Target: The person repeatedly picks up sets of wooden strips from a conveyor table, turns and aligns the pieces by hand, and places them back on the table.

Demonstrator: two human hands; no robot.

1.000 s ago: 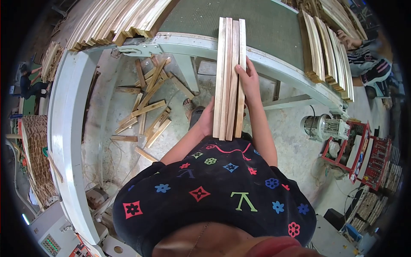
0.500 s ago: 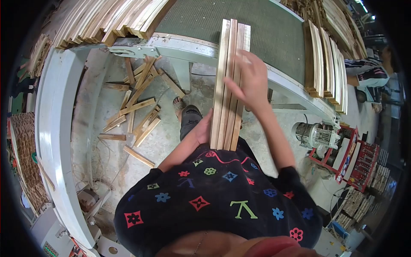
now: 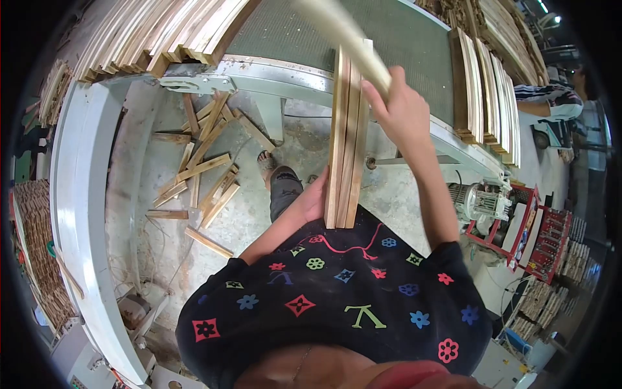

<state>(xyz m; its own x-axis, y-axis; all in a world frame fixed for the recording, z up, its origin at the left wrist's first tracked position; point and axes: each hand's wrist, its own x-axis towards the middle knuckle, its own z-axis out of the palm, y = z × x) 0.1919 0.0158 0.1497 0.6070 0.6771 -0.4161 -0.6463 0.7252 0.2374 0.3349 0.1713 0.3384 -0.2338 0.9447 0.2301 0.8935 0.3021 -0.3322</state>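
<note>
Several wooden strips (image 3: 345, 149) stand together as a bundle in front of my shirt, their far ends over the edge of the green conveyor belt (image 3: 285, 39). My left hand (image 3: 315, 200) grips the bundle low on its left side, its fingers mostly hidden behind the wood. Above the bundle's right side, my right hand (image 3: 407, 113) is closed around one end of a single wooden strip (image 3: 346, 39). That strip slants up and left across the belt, blurred by motion.
Wooden strips lie in a row (image 3: 162, 39) on the belt's left, with more stacks (image 3: 479, 91) at its right. Offcuts (image 3: 201, 155) litter the floor by my foot. A motor (image 3: 476, 201) and red machine stand at right. Another person (image 3: 557, 100) is at far right.
My right hand has taken one strip off the bundle and swung it up and to the left. The bundle is narrower; my left hand still holds it.
</note>
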